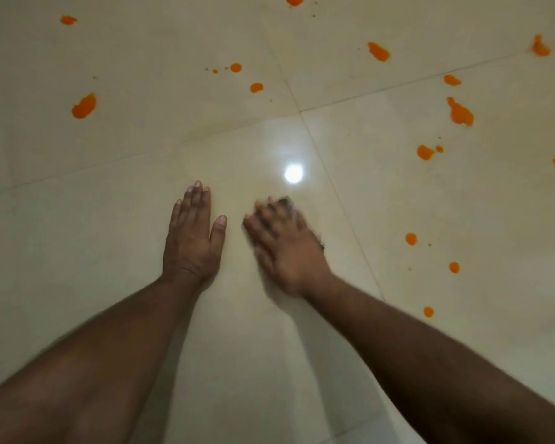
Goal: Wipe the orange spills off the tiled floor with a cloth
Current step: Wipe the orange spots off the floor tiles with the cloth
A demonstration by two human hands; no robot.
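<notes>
My left hand [191,238] lies flat on the cream tiled floor [109,267], fingers together, holding nothing. My right hand [282,245] is blurred and presses down on a dark cloth [287,201], of which only small edges show past the fingertips and the hand's right side. Several orange spills dot the floor: a large blob [84,106] at the far left, two drops [256,87] ahead of my hands, a long one [460,112] at the far right, and small round drops [411,239] to the right of my right hand.
A bright reflection of a lamp [293,173] shines on the tile just ahead of my right hand. Faint wet smears lie on the tile in front of my hands. Grout lines cross near the top middle.
</notes>
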